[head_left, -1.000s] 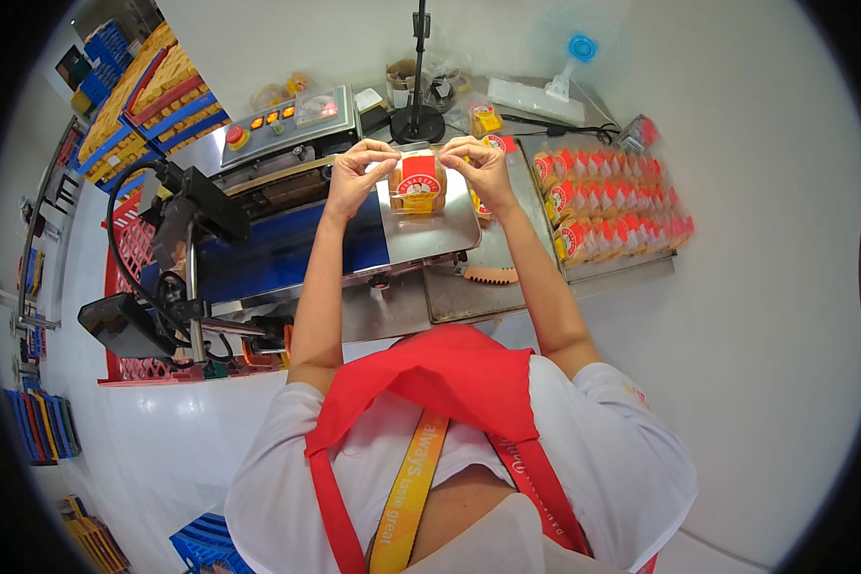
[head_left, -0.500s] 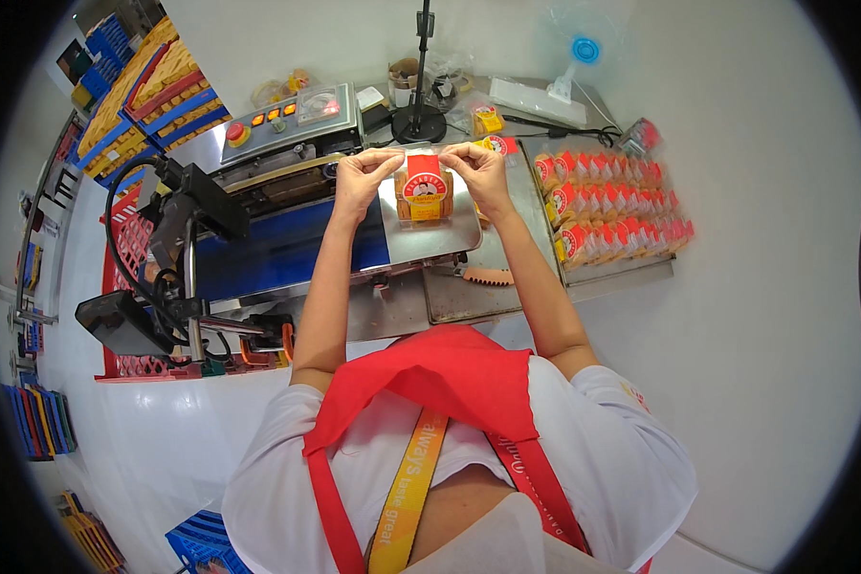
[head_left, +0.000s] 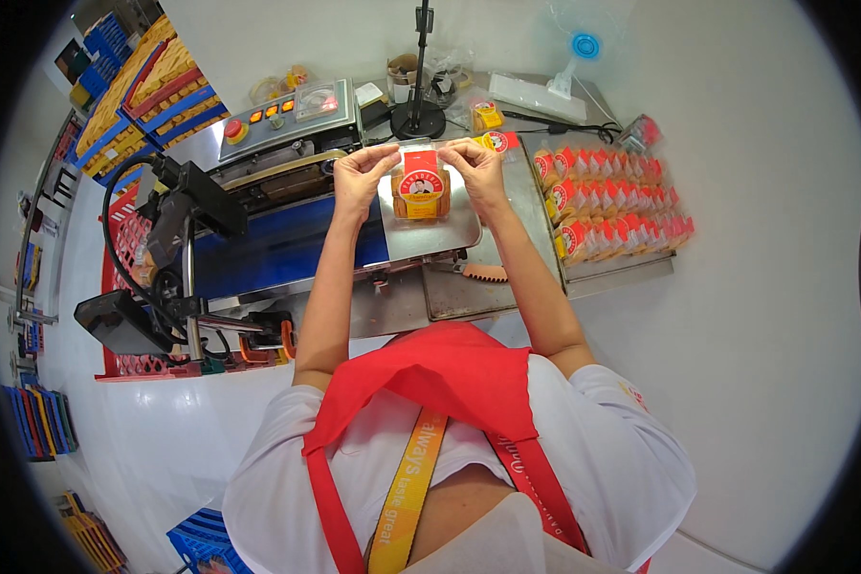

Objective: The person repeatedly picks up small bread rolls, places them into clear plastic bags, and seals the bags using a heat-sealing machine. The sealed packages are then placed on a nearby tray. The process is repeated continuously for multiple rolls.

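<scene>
Packet [head_left: 421,187] is pinched at its far corners by left hand [head_left: 361,182] and right hand [head_left: 481,175], equally near, its long axis aligned near-to-far between them, over the plate [head_left: 463,234].

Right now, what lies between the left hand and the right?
In the head view, a clear packet of bread, its upper corners pinched by the left hand and right hand.

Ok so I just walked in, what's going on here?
The person's left hand and right hand pinch a red-labelled clear packet by its two top corners, over a metal plate. A blue belt lies to the left of the plate, and rows of packets sit off to the right.
</scene>
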`<state>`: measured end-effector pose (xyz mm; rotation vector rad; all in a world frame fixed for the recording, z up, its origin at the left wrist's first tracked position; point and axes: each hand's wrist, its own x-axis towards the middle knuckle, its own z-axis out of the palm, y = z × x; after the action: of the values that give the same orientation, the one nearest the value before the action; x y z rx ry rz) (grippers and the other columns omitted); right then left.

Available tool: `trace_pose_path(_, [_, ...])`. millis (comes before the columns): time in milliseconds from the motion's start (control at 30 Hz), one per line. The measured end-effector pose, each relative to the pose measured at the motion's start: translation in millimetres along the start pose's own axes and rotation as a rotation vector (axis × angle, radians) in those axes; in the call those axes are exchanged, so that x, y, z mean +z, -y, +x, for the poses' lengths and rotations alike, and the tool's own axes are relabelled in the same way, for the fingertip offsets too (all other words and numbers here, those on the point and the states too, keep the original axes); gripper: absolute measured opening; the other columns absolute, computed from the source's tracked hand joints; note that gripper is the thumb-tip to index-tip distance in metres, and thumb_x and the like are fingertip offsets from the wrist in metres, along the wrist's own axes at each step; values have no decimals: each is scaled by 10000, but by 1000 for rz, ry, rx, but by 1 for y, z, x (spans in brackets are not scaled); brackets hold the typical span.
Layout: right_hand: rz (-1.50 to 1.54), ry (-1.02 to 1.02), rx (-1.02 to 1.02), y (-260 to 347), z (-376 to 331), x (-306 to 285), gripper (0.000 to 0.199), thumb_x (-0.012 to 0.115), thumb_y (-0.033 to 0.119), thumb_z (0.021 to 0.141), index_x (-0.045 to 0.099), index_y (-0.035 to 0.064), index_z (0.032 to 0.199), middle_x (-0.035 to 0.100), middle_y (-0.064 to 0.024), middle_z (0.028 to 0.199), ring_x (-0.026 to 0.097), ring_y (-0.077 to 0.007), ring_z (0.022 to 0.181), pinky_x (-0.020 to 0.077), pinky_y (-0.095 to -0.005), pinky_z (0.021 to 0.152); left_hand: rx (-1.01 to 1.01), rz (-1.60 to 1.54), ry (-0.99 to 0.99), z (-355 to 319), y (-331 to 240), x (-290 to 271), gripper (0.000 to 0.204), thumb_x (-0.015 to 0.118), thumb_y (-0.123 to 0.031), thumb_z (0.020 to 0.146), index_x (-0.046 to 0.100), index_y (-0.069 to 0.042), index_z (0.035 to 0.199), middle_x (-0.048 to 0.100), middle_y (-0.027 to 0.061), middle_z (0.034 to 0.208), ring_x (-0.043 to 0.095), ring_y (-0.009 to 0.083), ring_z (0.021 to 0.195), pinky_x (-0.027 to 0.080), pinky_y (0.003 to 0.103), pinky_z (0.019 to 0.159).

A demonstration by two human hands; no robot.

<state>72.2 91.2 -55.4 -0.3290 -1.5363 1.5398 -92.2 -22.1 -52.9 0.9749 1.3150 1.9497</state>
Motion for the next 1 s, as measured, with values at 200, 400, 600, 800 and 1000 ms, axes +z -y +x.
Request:
trace_pose_path(200, [103, -24, 36, -2, -4, 3, 86, 698, 70, 819, 689, -12, 846, 641, -52, 898, 583, -85, 805, 479, -221, 739, -6, 0, 14, -7, -7, 2, 184, 713, -4, 786, 681, 35, 963, 694, 98, 901, 652, 108, 808, 519, 230, 772])
trace_pose_path(400, [-40, -84, 0, 4, -9, 4, 72, 695, 30, 807, 676, -9, 865, 662, -35, 835, 607, -86, 788, 486, -232, 754, -37, 4, 40, -11, -15, 0, 277, 703, 0, 797, 588, -4, 1049, 687, 92, 885, 655, 122, 830, 511, 238, 789])
trace_pose_path(600, [-96, -73, -204, 39, -27, 20, 310, 702, -6, 782, 507, 21, 1022, 638, -45, 762, 613, -97, 788, 490, -253, 758, -9, 151, 96, -30, -54, -4, 237, 699, 11, 790, 548, -39, 965, 675, 67, 825, 637, 95, 780, 510, 235, 741])
trace_pose_path(800, [-456, -86, 184, -61, 43, 0, 467, 785, 79, 692, 434, 31, 996, 669, -100, 725, 591, -114, 593, 465, -282, 568, 90, 1105, -8, 37, -12, -8, 203, 768, -95, 648, 600, -42, 749, 659, 79, 678, 666, 177, 693, 515, 301, 647])
trace_pose_path(1000, [-937, 39, 64, -69, 62, 13, 131, 750, 122, 659, 645, 69, 715, 662, -91, 710, 650, -275, 691, 496, -384, 647, 37, 1368, -48, 58, 21, -10, 114, 729, -71, 620, 643, -80, 695, 660, 130, 717, 661, 302, 761, 525, 403, 727])
